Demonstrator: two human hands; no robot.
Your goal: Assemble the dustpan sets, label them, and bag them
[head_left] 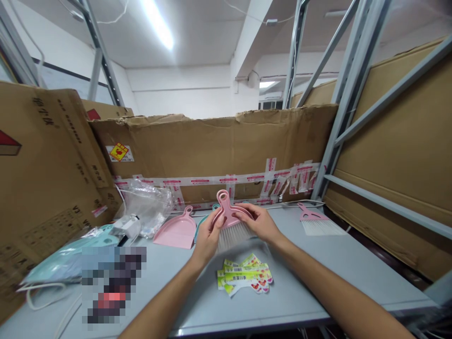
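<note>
**Q:** What bounds our work area?

**A:** We stand at a grey metal table [318, 287], backed by a taped corrugated cardboard sheet [212, 141], with a grey steel shelving frame [348, 89] at the right.

**Q:** What lies on the table?

**A:** We find a crumpled clear plastic bag [146, 205], a pale teal plastic-wrapped item [67, 259], a pink plastic dustpan [176, 231], and a second pink hand broom with white bristles [316, 221] at the right. A loose pile of green-and-white printed paper strips [245, 275] lies nearest us.

**Q:** Where is the held item?

**A:** We hold a pink plastic hand broom with white bristles [229, 216] above the table, just right of the dustpan, bristles downward.

**Q:** State of the grip?

**A:** Our left hand [210, 238] and right hand [256, 221] are both closed on the broom's pink head, one at each side.
</note>
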